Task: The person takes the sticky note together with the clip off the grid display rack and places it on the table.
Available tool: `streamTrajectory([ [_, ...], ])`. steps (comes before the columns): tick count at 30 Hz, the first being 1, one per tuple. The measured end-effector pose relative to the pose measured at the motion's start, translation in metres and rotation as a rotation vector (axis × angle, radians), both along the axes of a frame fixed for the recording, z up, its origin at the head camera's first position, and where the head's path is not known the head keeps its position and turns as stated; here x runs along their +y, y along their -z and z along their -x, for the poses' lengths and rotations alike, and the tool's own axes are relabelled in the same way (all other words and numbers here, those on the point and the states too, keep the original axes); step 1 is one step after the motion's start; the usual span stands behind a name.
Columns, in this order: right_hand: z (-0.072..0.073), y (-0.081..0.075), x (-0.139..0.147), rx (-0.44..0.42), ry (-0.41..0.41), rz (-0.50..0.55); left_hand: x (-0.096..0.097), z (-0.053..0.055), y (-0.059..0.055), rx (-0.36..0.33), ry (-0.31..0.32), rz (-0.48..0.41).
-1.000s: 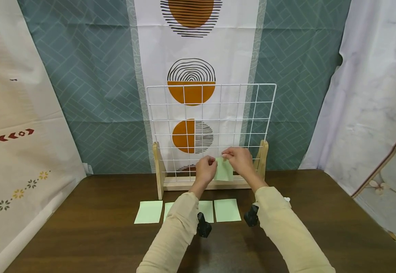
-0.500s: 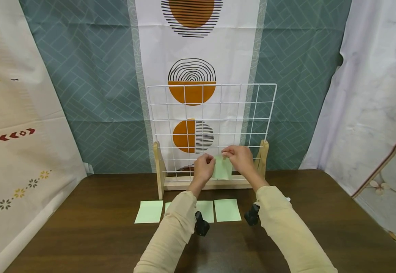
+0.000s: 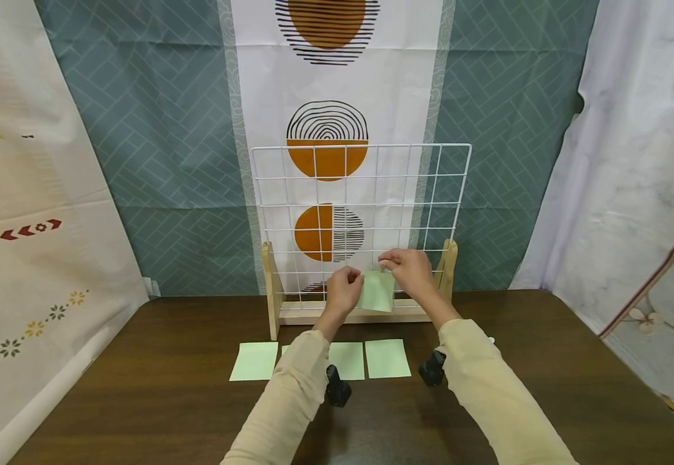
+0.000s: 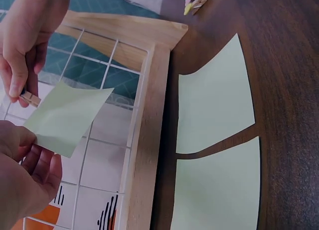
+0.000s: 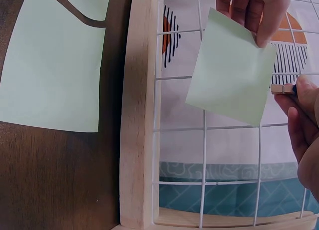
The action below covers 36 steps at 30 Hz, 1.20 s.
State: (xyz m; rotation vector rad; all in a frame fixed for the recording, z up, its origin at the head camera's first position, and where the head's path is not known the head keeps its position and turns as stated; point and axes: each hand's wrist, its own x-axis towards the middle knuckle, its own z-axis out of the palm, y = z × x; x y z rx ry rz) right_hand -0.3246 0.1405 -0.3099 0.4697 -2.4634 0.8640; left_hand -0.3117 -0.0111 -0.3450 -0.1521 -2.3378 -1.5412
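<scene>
In the head view my left hand pinches a pale green paper square by its edge, in front of the lower part of a white wire grid. The fingers of my right hand hold a small wooden clothespin near the paper's upper edge. In the right wrist view a small gap shows between the clothespin's tip and the paper. The left wrist view shows the clothespin's tip beside the sheet, its rear end covered by fingers.
A wooden stand holds the grid upright. Several green paper squares lie in a row on the dark table before it, one partly hidden by the left sleeve. Some colored clothespins lie at the table's right side.
My left hand has shifted slightly left, and the paper has moved left with it, rising a little, then dropping. My right hand has stayed nearly in place with the clothespin.
</scene>
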Motion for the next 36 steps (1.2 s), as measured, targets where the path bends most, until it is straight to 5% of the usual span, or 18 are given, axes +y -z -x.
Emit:
streamTrajectory([
  [9,-0.001,0.002,0.000,-0.016,-0.047,0.050,-0.005,-0.004,0.004,-0.030,0.012,-0.025],
  [27,-0.008,0.007,0.009,-0.212,-0.113,0.216,-0.022,-0.013,0.018,-0.071,0.035,-0.061],
  [36,-0.014,0.010,0.018,-0.187,-0.107,0.141,-0.026,-0.019,0.021,-0.090,0.030,-0.086],
])
